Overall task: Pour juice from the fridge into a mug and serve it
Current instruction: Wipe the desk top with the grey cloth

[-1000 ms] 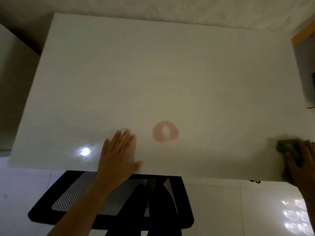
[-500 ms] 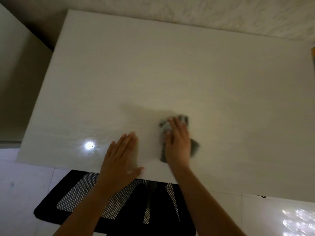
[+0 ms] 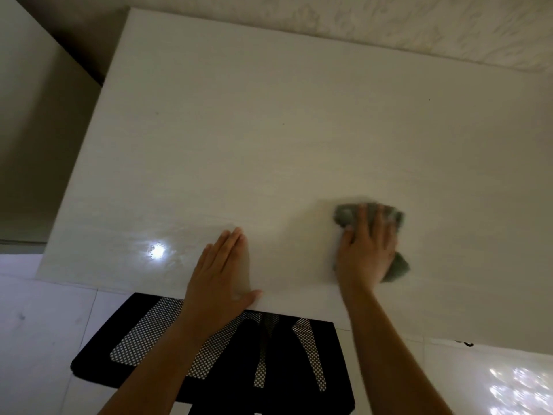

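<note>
My right hand (image 3: 363,250) presses a crumpled grey cloth (image 3: 347,215) flat onto the white table (image 3: 269,130), right of the table's middle and near its front edge. The cloth sticks out beyond my fingertips and below my palm at the right. My left hand (image 3: 223,275) lies flat on the table at the front edge, fingers together, holding nothing. No mug, juice or fridge is in view. No stain shows on the table top.
A black mesh-backed chair (image 3: 215,354) stands under the table's front edge, below my arms. White floor tiles (image 3: 36,324) lie to the left and right. A textured wall (image 3: 389,22) runs behind the table.
My right hand brought the cloth from the far right over the pink ring stain, then wiped it rightward. The ring stain is gone. My left hand stayed flat in place.
</note>
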